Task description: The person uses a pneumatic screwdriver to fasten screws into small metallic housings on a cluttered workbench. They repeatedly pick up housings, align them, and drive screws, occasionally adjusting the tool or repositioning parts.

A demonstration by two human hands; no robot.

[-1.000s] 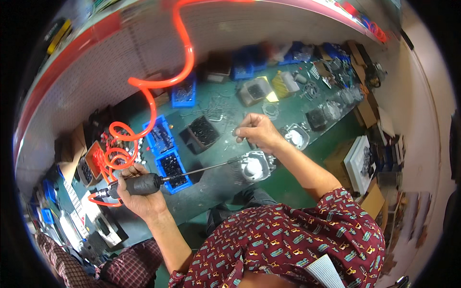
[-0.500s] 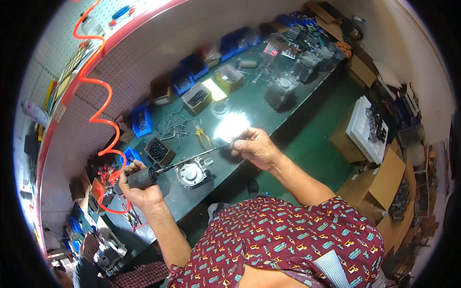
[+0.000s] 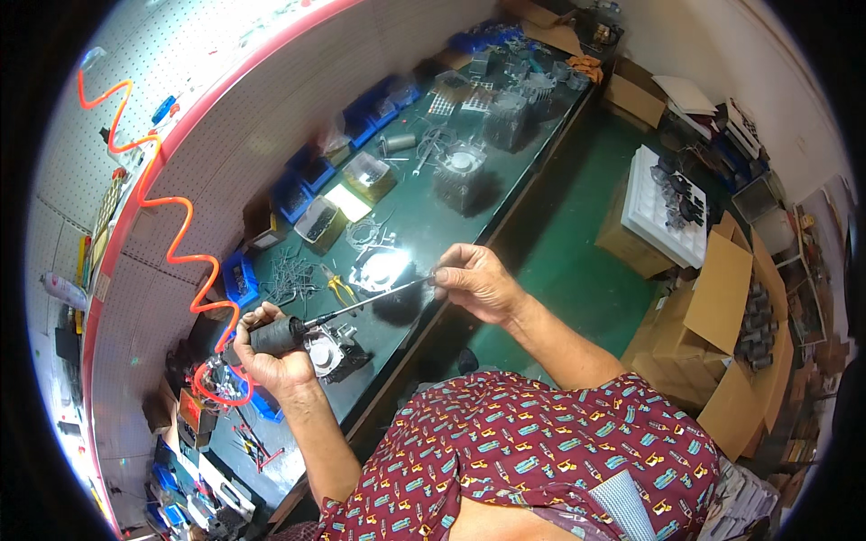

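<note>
My left hand is wrapped around the black body of an air screwdriver, fed by an orange coiled hose. Its long bit points right and slightly up. At the bit's tip my right hand is closed in a pinch; whether a small part sits between the fingertips is hidden. Below the bit, on the bench, stands a grey metal casting with a round opening. A second casting lies behind the bit under bright glare.
The green bench holds yellow-handled pliers, a heap of bent metal rods, blue bins and a clear tub. More castings stand farther along. To the right are cardboard boxes and a white foam tray.
The view has shifted, so the bench items appear farther left. Both hands keep nearly the same pose, with the bit's tip still at my right fingers. The checked sleeve at lower left has mostly left view.
</note>
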